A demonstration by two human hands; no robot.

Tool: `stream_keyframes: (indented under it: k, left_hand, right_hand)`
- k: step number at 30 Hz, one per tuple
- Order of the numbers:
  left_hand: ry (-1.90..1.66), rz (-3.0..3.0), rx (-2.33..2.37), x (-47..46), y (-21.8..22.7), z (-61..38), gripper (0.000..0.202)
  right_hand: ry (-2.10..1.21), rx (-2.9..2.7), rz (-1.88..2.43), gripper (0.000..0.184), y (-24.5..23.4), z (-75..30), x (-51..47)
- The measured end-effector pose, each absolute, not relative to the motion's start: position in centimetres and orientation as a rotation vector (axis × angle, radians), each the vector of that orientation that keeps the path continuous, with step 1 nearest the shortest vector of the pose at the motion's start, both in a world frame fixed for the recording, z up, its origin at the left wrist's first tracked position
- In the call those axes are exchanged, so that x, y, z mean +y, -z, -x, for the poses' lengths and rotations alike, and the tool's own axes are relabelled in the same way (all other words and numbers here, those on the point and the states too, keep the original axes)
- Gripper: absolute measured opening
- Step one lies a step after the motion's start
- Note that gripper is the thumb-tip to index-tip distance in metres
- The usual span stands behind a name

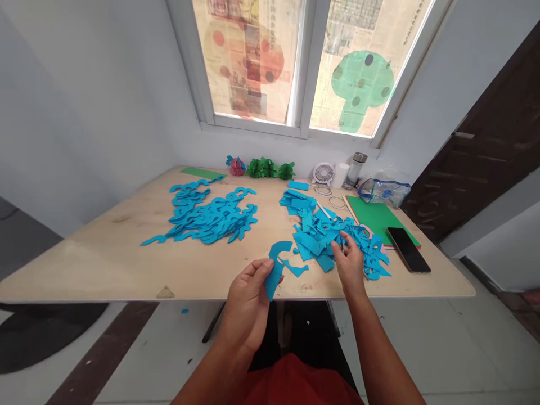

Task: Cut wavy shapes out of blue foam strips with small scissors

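My left hand (248,292) pinches a blue sheet piece (280,247) with a curved, hooked top, above the table's front edge. Just to its right, a thin blue offcut (296,269) lies on the table. My right hand (351,261) is closed over the right-hand scrap pile, thumb and fingers around a narrow dark tool that looks like scissors (342,242); most of it is hidden. Beneath and around that hand spread blue scraps and rectangles (310,243). On the left lies a heap of wavy blue cut-outs (211,216).
A phone (408,249) and green sheets (375,216) lie at the right. Along the back stand green paper shapes (270,168), a pink-and-blue one (236,165), a small fan (323,172), a white cylinder (340,175), a bottle (355,170) and a clear pouch (385,193).
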State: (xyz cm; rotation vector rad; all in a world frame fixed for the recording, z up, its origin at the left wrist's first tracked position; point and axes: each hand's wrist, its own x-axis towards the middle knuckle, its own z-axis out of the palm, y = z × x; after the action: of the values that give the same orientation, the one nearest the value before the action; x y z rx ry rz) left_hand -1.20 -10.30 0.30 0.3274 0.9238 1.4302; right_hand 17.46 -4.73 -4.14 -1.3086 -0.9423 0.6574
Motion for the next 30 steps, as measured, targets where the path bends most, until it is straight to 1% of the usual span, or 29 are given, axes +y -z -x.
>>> stream_keyframes:
  k: [2, 5, 8, 10, 14, 18, 25, 30]
  left_hand:
    - [-1.429, -0.35, 0.939, -9.9, -0.1, 1.0, 0.018]
    - [-1.451, -0.388, 0.941, -9.6, 0.2, 0.6, 0.019]
    - [-1.488, -0.455, 0.943, -9.5, 0.5, 0.1, 0.017]
    - [-1.5, -0.508, 0.975, -9.6, 0.8, 0.0, 0.016]
    - [-1.504, -0.596, 1.071, -10.2, 1.1, 0.1, 0.019]
    - [-1.406, -0.695, 1.091, -10.9, 1.2, 0.0, 0.02]
    - [-1.425, -0.721, 1.105, -11.2, 1.7, 0.1, 0.015]
    - [-1.481, -0.665, 1.075, -10.7, 1.4, 1.1, 0.017]
  right_hand:
    - [-0.786, -0.924, 1.274, 0.041, 4.3, -16.6, -5.1]
    - [-1.169, -0.969, 1.132, 0.034, 3.9, -13.7, -6.8]
    - [-1.33, -1.036, 1.011, 0.026, 3.0, -11.1, -8.1]
    - [-1.346, -1.057, 0.983, 0.023, 2.6, -10.4, -8.5]
    - [-1.284, -1.0, 1.013, 0.022, 2.5, -10.5, -8.3]
    - [-1.241, -0.886, 1.015, 0.021, 2.6, -10.5, -8.1]
    - [-1.376, -0.773, 0.962, 0.023, 2.6, -9.9, -8.6]
    - [-1.446, -0.892, 0.911, 0.028, 3.0, -10.4, -9.3]
